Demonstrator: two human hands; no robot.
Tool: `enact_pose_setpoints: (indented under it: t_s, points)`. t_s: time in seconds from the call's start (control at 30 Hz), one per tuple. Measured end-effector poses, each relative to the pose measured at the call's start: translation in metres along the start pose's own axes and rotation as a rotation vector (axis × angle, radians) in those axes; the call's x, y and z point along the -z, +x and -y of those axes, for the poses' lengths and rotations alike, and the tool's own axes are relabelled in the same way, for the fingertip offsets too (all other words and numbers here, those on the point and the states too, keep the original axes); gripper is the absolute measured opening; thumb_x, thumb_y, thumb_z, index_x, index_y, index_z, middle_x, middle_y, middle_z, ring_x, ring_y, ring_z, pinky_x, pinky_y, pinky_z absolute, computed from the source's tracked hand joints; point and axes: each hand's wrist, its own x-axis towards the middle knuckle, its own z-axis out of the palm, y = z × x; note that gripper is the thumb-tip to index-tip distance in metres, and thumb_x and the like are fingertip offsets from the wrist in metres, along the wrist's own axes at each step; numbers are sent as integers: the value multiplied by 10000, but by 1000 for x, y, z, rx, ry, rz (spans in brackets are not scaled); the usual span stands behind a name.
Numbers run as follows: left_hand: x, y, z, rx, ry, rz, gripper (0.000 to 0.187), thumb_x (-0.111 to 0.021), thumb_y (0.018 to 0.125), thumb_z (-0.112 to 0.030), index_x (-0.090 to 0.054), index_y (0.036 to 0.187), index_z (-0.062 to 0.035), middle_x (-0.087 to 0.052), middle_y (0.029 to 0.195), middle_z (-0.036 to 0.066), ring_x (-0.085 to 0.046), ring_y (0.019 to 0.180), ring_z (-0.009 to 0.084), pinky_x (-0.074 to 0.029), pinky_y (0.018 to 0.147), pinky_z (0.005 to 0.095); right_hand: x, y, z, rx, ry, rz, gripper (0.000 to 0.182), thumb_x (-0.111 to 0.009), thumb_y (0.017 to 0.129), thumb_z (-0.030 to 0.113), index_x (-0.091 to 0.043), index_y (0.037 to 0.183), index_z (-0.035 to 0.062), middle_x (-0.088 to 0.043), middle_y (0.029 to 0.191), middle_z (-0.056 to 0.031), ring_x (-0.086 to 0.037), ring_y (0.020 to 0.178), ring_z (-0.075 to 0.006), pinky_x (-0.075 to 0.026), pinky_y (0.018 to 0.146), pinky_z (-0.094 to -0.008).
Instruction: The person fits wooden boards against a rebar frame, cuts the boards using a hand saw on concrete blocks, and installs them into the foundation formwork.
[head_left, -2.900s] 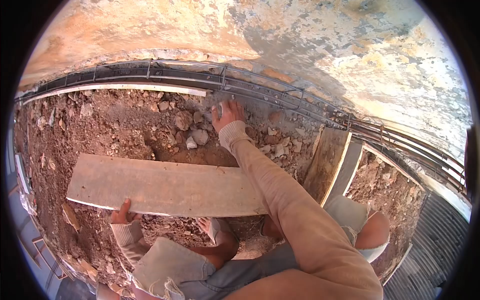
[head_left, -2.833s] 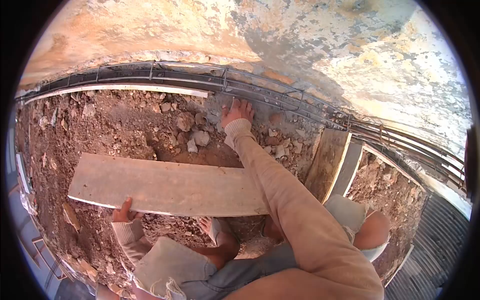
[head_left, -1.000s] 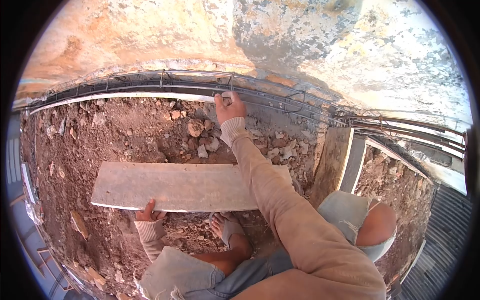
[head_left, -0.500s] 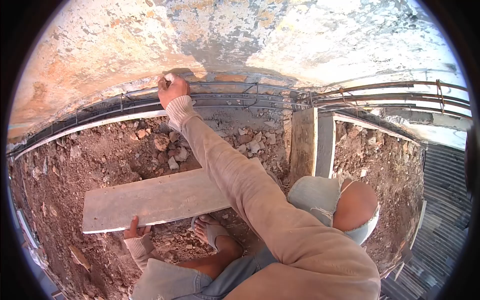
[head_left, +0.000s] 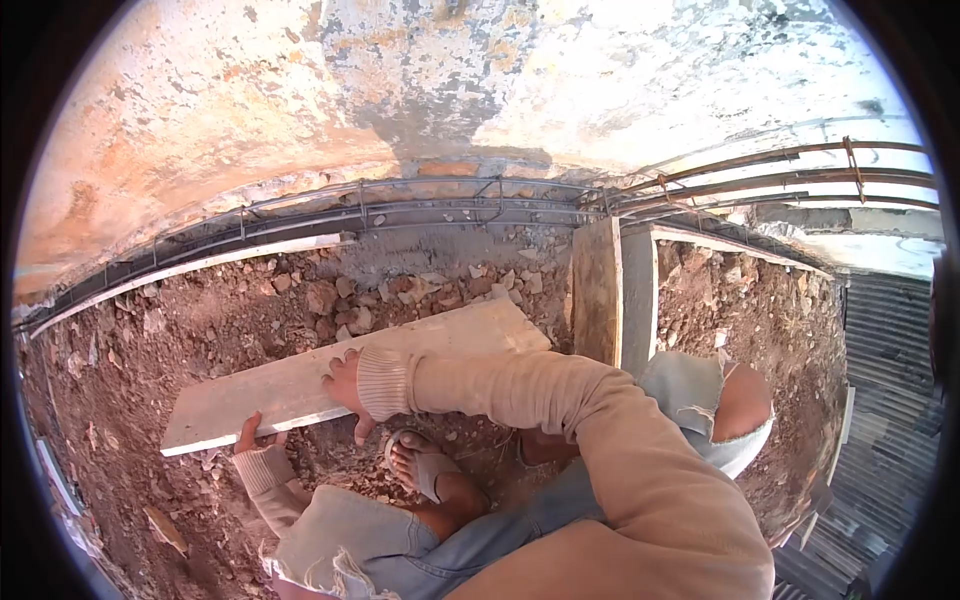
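Note:
A long, pale wooden board (head_left: 270,390) lies slanted over the soil in front of me, its far right end raised toward the rubble. My left hand (head_left: 259,437) grips its near edge close to the left end, thumb on top and fingers partly hidden below. My right hand (head_left: 348,388) is on the board near its middle, fingers bent over the top face and thumb hanging over the near edge. Below the board is my sandalled foot (head_left: 425,468).
Steel rebar (head_left: 430,205) runs along the foot of the peeling wall (head_left: 430,80). Upright boards (head_left: 597,290) stand right of the rubble. Another board (head_left: 190,275) edges the soil at the left. Corrugated sheets (head_left: 890,400) lie far right. Loose stones (head_left: 330,300) cover the ground.
My right hand has come down from the rebar by the wall onto the board. The board's left end has shifted slightly upward in view; my left hand stays on its edge.

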Motion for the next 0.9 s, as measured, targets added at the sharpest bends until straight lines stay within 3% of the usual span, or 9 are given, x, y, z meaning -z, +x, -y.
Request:
enact_pose_setpoints:
  t_s: [0.03, 0.07, 0.13, 0.27, 0.33, 0.5, 0.73, 0.8, 0.9]
  points:
    - [-10, 14, -13, 318, -463, -115, 450, -763, 839, -19, -594, 1256, -28, -631, 1186, 174, -653, 1069, 250, -579, 901, 391, -11, -3, -4, -90, -103, -136, 616, -703, 831, 419, -616, 1186, -76, -642, 1184, -262, -665, 1042, -413, -560, 816, -502]
    - [-8, 20, -5, 316, -463, -109, 450, -763, 839, -19, -594, 1256, -28, -631, 1186, 174, -653, 1069, 250, -579, 901, 391, -11, -9, -4, -95, -104, -139, 616, -703, 831, 419, -616, 1186, -76, -642, 1184, -262, -665, 1042, -413, -560, 816, -502]
    - [-7, 51, 30, -281, 230, 183, 479, -759, 837, 17, -596, 1282, -50, -636, 1172, 178, -662, 1050, 245, -580, 898, 392, -8, -19, -9, -219, -315, -340, 461, -653, 827, 229, -622, 1176, -71, -684, 1040, -233, -699, 942, -363, -569, 768, -471]
    - [-45, 68, 5, -407, 127, 207, 540, -789, 864, -135, -553, 1340, -38, -648, 1150, 213, -675, 1089, 318, -616, 873, 414, 19, -41, -24, -331, -193, -381, 349, -627, 841, 160, -632, 1117, -55, -702, 987, -207, -713, 906, -353, -568, 757, -474]
    - [-72, 74, -59, 367, -455, 113, 711, -729, 912, -447, -478, 1377, 28, -646, 1175, 204, -661, 1131, 369, -599, 898, 432, 34, -58, -51, -324, -118, -402, 326, -627, 836, 143, -639, 1106, -39, -705, 972, -203, -711, 911, -357, -565, 764, -479]
    - [-77, 95, -59, 209, -491, 102, 862, -780, 885, -408, -338, 1492, 15, -455, 1466, 205, -490, 1348, 396, -521, 1020, 446, 48, -80, -118, -494, 9, -329, 326, -603, 810, 86, -658, 1131, 62, -711, 914, -177, -687, 942, -388, -549, 815, -518]
    - [-117, 166, -50, -320, 2, -250, 1250, -950, 697, -266, -100, 1583, -28, -137, 1628, 253, -287, 1476, 383, -381, 1162, 476, 51, -95, -158, -612, 84, -330, 349, -641, 807, 155, -683, 1149, 103, -720, 1022, -193, -689, 986, -391, -555, 858, -502]
    - [-122, 169, -71, -434, 377, -269, 1358, -946, 650, -453, -58, 1616, -104, -88, 1639, 291, -181, 1514, 414, -252, 1219, 526, 50, -91, -158, -634, 70, -429, 372, -639, 805, 150, -675, 1173, 106, -718, 1043, -194, -682, 1022, -378, -548, 879, -493]
    - [-135, 156, -96, -363, 848, -403, 1368, -946, 609, -505, -93, 1624, -167, -75, 1639, 304, -172, 1519, 422, -227, 1227, 534, 50, -86, -167, -668, 36, -447, 407, -646, 804, 157, -669, 1209, 120, -721, 1051, -182, -678, 1031, -369, -542, 894, -488]
